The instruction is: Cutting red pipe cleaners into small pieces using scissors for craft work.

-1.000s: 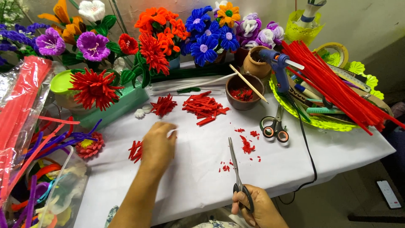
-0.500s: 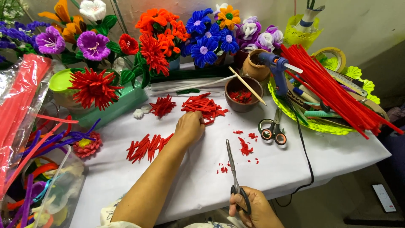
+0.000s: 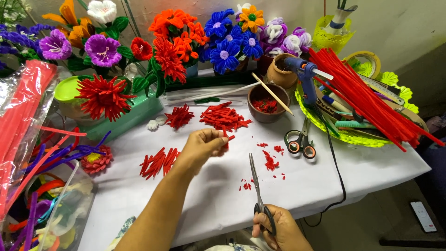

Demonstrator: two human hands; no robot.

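Note:
My left hand (image 3: 204,144) is lifted over the white table (image 3: 325,181), fingers pinched on a short red pipe-cleaner piece (image 3: 226,135). Just beyond it lies a heap of cut red pieces (image 3: 224,116). A second row of cut red pieces (image 3: 158,161) lies to the left of my forearm. My right hand (image 3: 278,227) is near the table's front edge and grips grey scissors (image 3: 256,186), blades shut and pointing away from me. Tiny red trimmings (image 3: 269,160) are scattered between both hands.
Pipe-cleaner flowers (image 3: 176,42) line the back. A brown bowl (image 3: 268,102) with a stick, a blue glue gun (image 3: 306,79), a yellow tray (image 3: 348,135) of long red stems and orange-handled scissors (image 3: 299,144) are at right. Bags of pipe cleaners (image 3: 28,153) fill the left.
My left hand moved from the left pile to the far heap, then drew back toward me holding a red piece. My right hand with the scissors stayed put.

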